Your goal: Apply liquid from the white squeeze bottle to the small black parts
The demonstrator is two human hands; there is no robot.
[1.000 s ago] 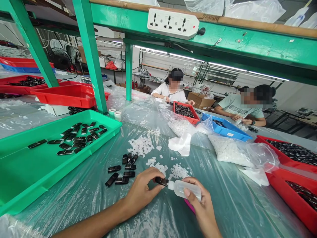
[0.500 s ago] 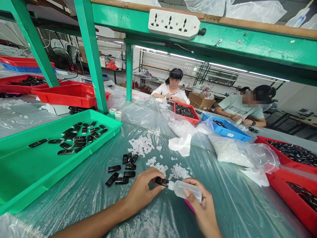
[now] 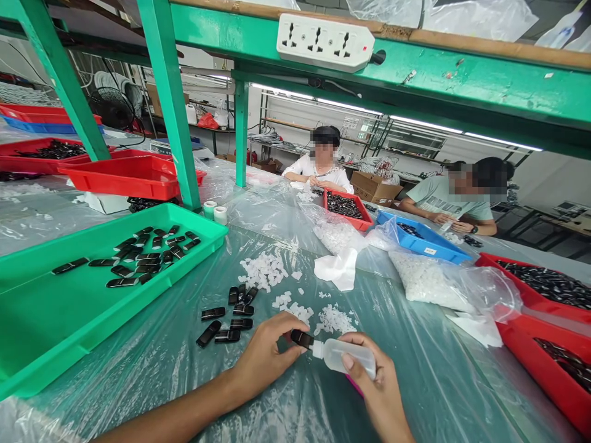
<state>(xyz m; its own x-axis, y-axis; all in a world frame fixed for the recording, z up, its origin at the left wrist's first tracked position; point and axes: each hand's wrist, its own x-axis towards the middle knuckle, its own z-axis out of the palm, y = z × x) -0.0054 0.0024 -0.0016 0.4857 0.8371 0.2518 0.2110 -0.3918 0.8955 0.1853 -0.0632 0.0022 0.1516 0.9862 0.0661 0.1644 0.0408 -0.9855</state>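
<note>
A black piece (image 3: 301, 338) is held between the thumb and fingers of the left hand (image 3: 265, 354), pinched narrowly above the table (image 3: 429, 381). A white bottle (image 3: 342, 355) is gripped in the right hand (image 3: 372, 375), laid on its side, with its nozzle aimed left and set against the piece's right end; whether anything is being let out cannot be told. Something pink (image 3: 354, 384), partly hidden, is seen under the right hand. To the left of the left hand, several loose pieces (image 3: 209, 333) are grouped on the plastic-covered table, and more are scattered in the green tray (image 3: 41, 332) farther left. Beyond the hands, white bits (image 3: 263, 271) are heaped, with smaller heaps (image 3: 335, 319) placed nearer the bottle. A white sheet (image 3: 337, 271) is spread behind these, and a clear bag (image 3: 429, 283) filled with white material is set to its right. Red trays (image 3: 521, 344) holding dark parts are lined up at the right edge, and two people (image 3: 318, 166) are seen across the table.
</note>
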